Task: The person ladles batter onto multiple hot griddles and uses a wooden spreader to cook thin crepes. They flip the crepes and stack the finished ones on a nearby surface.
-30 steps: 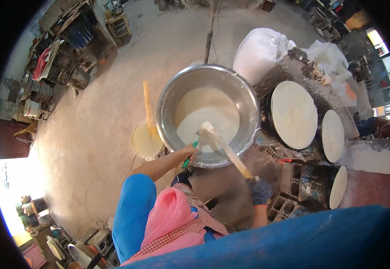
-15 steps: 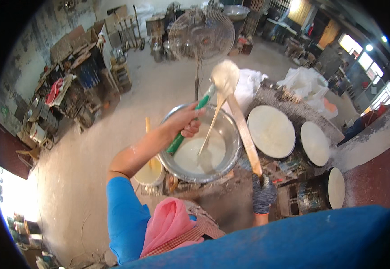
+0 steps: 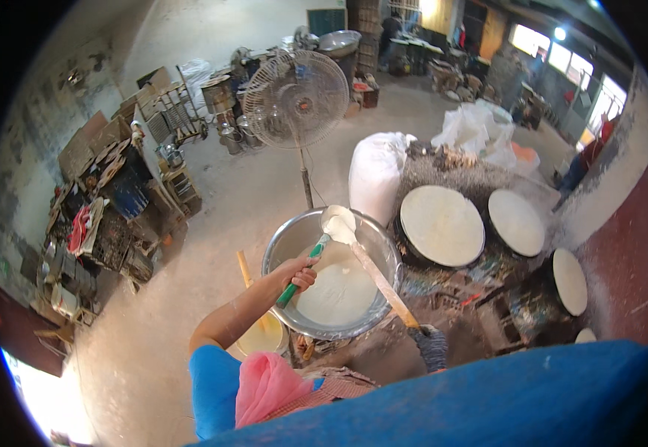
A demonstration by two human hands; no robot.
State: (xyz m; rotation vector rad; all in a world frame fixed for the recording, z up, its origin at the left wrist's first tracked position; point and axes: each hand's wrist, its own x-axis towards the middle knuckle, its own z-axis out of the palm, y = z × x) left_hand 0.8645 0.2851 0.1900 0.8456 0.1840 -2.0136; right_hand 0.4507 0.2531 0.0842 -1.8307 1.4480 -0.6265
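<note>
My bare left hand is closed round the green handle of a ladle. The ladle's bowl is coated in pale batter and sits above the far part of a wide metal basin. My right hand, in a dark grey glove, grips the end of a long wooden paddle. The paddle slants up over the basin, its batter-covered far end meeting the ladle's bowl. Pale, creamy batter lies in the basin below both tools.
Left of the basin stands a bucket with a wooden stick in it. To the right are several round pans topped with pale discs, among them a large pan. A white sack and a standing fan stand beyond the basin.
The ladle and paddle have come down closer to the basin. A long strand of batter hung from them earlier; it no longer shows. The view has shifted too.
</note>
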